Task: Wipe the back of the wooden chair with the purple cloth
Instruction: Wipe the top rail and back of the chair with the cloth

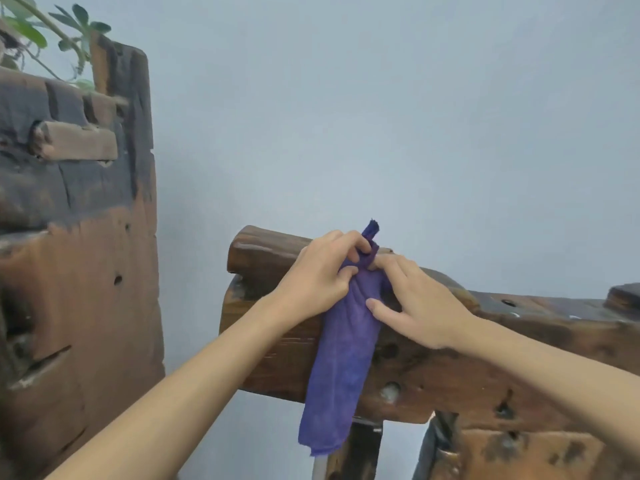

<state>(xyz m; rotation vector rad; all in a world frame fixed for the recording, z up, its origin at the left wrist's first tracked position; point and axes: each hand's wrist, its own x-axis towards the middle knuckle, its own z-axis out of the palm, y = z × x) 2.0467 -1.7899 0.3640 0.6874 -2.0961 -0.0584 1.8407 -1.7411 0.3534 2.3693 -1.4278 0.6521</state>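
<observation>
Purple cloth (341,362): folded into a long narrow strip and draped over the top rail of the wooden chair back (450,368). Its longer part hangs down the near face of the rail, the lower edge reaching past the rail's underside; a short frayed tip stands up above the rail behind the fingers.

Wooden chair back: dark, weathered timber with a thick horizontal rail, knot holes and worn patches, rounded at its left end. An upright post shows below it, partly covered by the hanging cloth.

Left hand (320,271): fingers curled in, pinching the bunched top of the cloth where it crosses the rail. Bare forearm runs in from the lower left.

Right hand (419,303): laid over the rail just beside the left hand, fingers fairly straight. Its fingertips (372,304) press on the cloth at the upper part of the strip; whether they actually grip it cannot be told. Bare forearm runs in from the lower right.

Second wooden piece (76,237): tall, rough, dark-stained slab at the left, well apart from the chair back.

Plant leaves (31,31): green, at the upper left corner behind the slab.

Wall (381,116): plain pale grey-blue, behind everything.
</observation>
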